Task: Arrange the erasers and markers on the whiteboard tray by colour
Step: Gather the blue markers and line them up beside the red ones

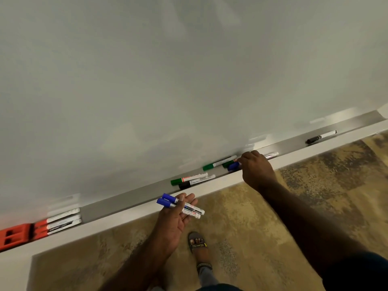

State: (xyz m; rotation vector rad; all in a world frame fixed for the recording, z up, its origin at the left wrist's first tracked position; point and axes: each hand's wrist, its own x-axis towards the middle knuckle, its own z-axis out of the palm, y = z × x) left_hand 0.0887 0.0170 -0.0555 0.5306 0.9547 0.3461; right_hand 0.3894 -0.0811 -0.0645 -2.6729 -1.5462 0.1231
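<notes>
While the camera looks down along the whiteboard, a sandalled foot (198, 244) can be seen nearest, planted on the mottled tan floor (252, 227). Just above it, the left hand (176, 219) is held palm-up below the tray's front lip, and two blue-capped markers (180, 205) are pinned across the fingers by the thumb, caps pointing left, so that hand is clamped on them. Further right, the right hand (257, 169) is reached over the lip into the tray (126, 200), fingers curled down around a blue-capped marker (233, 166) whose cap pokes out on the left side of the hand. It looks pinched, though the fingertips themselves are hidden, so a full grip can't be confirmed.

In the tray itself, stuff is spread out like this:
- far left, an orange-red eraser (13, 237) with three red-capped markers (58, 221) stacked right beside it
- middle, a green marker (189, 178) and a black marker (196, 182) lying side by side, touching
- a bit further along, another green marker (219, 162), with a darker green cap (227, 164) tucked just next to the blue one
- behind the right hand, the white end of one more marker (271, 154), cap colour not visible
- far right, well apart from everything, a lone black-capped marker (321, 136)

The whiteboard (168, 80) above is blank and glossy.
</notes>
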